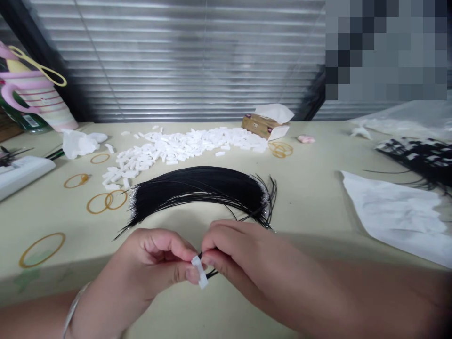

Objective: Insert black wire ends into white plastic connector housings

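Between thumb and forefinger, my left hand (160,263) pinches a small white plastic connector housing (199,273). Close against it, my right hand (233,252) is closed on thin black wires (213,273) that reach the housing; whether their ends sit inside it is hidden by the fingers. Just beyond both hands lies a curved bundle of black wires (197,181) with silvery metal tips at both ends. Behind that bundle spreads a heap of small white housings (183,145) of a similar kind.
Yellow rubber bands (42,250) lie at the left. A pink striped cup (49,106) stands at the back left, a tissue pack (263,126) at the back. On the right are a white sheet (395,212) and black wires with white housings (420,155).
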The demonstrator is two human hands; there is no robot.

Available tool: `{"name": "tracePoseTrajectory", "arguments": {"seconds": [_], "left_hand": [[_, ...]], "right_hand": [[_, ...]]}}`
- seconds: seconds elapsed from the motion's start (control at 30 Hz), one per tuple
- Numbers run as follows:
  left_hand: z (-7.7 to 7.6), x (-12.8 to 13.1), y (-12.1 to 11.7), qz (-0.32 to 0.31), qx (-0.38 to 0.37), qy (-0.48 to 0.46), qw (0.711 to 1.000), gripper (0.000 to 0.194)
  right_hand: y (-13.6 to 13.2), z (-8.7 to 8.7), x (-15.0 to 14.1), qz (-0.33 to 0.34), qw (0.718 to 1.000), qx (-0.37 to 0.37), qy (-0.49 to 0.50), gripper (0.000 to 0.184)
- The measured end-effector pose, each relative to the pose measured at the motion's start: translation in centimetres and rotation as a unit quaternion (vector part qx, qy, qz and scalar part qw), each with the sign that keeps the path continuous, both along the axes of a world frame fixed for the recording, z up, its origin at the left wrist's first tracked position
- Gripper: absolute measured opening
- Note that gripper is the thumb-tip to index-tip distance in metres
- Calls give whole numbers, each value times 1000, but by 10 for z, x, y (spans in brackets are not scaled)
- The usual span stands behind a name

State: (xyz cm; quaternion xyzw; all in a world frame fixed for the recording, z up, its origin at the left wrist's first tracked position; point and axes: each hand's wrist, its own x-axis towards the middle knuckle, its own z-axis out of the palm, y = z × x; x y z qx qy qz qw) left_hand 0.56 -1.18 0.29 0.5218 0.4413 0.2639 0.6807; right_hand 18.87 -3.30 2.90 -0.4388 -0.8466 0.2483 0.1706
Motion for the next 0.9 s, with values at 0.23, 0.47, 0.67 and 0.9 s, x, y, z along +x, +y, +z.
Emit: {"name": "tracePoseTrajectory", "arguments": {"seconds": [0.23, 0.47, 0.67, 0.9], "left_hand": [[-1, -6, 2, -22, -21, -6, 1000, 4], [2, -4, 1, -39, -8, 13, 999, 5], [5, 0, 2, -21, -7, 11, 1000, 3], [-2, -5, 5, -44, 1, 14, 999, 11]], "right_hand": [[6, 17, 8, -49, 987, -154, -13, 22], [5, 8, 5, -47, 987, -146, 55, 19], [-3, 5, -4, -84, 988, -121, 54, 17], [3, 7, 3, -51, 998, -14, 18, 16]]}}
